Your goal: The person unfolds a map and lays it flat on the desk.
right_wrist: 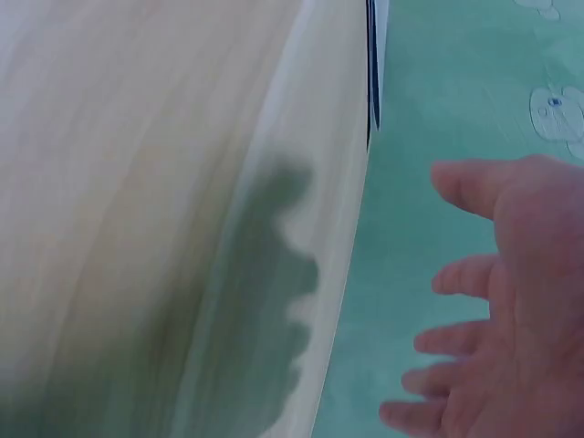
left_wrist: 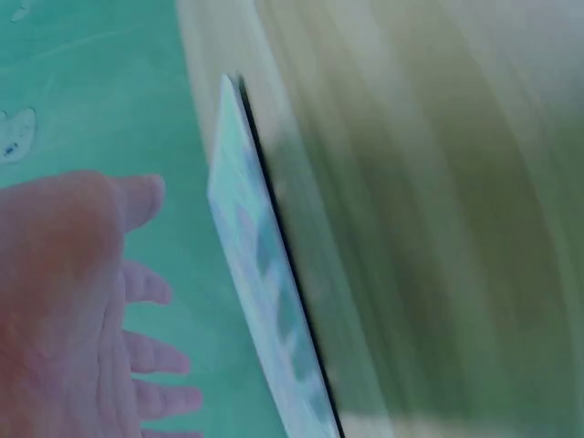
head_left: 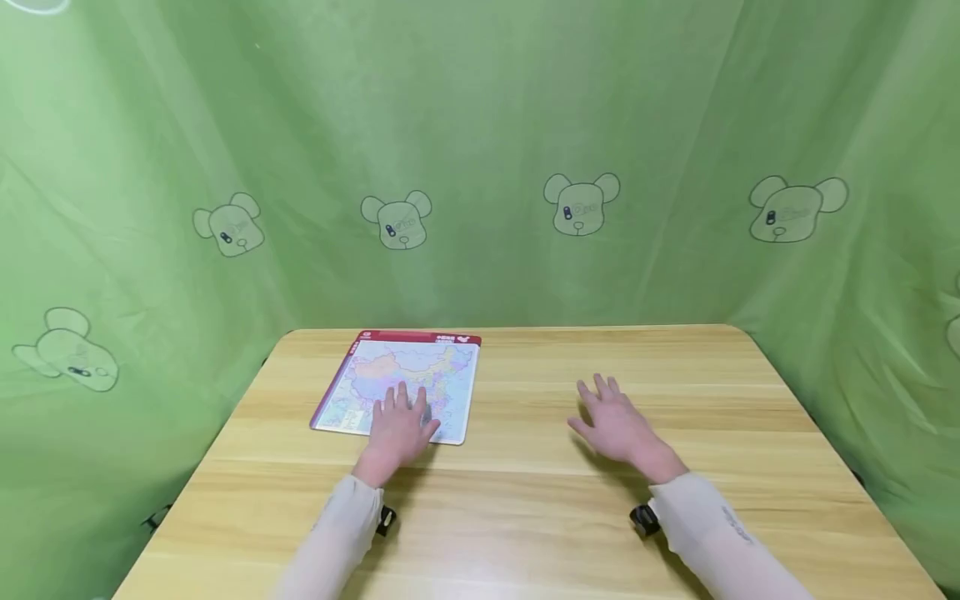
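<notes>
A flat board printed with a coloured map (head_left: 420, 360), with a red strip along its top, lies on the left part of the wooden table (head_left: 525, 517). My left hand (head_left: 399, 432) hovers over the board's lower part with its fingers spread, holding nothing. In the left wrist view a gap separates that hand (left_wrist: 68, 310) from the thin board (left_wrist: 255, 246), on which its shadow falls. To the right of the board, my right hand (head_left: 618, 427) is held above bare wood, fingers apart and nothing in them. The right wrist view shows this hand (right_wrist: 520, 310) raised, its shadow on the tabletop.
Green curtain (head_left: 487, 125) with printed bear heads hangs behind the table and along both sides. Each wrist carries a small black device, one on the left (head_left: 386, 521) and one on the right (head_left: 644, 520).
</notes>
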Tool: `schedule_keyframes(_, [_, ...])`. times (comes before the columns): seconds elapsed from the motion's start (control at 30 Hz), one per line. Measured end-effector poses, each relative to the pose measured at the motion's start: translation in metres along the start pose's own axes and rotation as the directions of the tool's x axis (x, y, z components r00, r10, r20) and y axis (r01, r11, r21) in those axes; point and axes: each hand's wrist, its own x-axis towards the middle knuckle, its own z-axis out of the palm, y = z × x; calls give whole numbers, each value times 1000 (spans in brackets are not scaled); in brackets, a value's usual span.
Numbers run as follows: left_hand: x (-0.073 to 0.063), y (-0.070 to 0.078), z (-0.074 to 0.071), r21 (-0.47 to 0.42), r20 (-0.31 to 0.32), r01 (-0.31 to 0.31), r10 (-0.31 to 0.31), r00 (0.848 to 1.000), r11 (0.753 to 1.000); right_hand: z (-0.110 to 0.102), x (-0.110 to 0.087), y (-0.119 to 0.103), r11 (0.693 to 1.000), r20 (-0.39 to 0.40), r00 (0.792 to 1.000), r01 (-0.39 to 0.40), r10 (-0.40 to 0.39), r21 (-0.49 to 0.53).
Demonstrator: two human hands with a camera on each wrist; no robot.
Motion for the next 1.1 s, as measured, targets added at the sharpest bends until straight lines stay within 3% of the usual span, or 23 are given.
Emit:
schedule_keyframes(0.23, [-3, -27, 6, -23, 16, -21, 21, 1000, 1000, 12, 6, -19, 993, 40, 992, 116, -117, 16])
schedule_keyframes(0.6, [-8, -67, 13, -33, 62, 11, -9, 998, 999, 31, 17, -55, 965, 85, 962, 262, -259, -22])
schedule_keyframes(0.93, [-8, -97, 14, -93, 98, 21, -12, 995, 995, 39, 30, -85, 944, 156, 934, 329, -322, -15])
schedule_keyframes(1.1, [-7, -109, 12, -82, 112, 25, -16, 994, 996, 44, 37, -97, 944, 187, 928, 331, -323, -11])
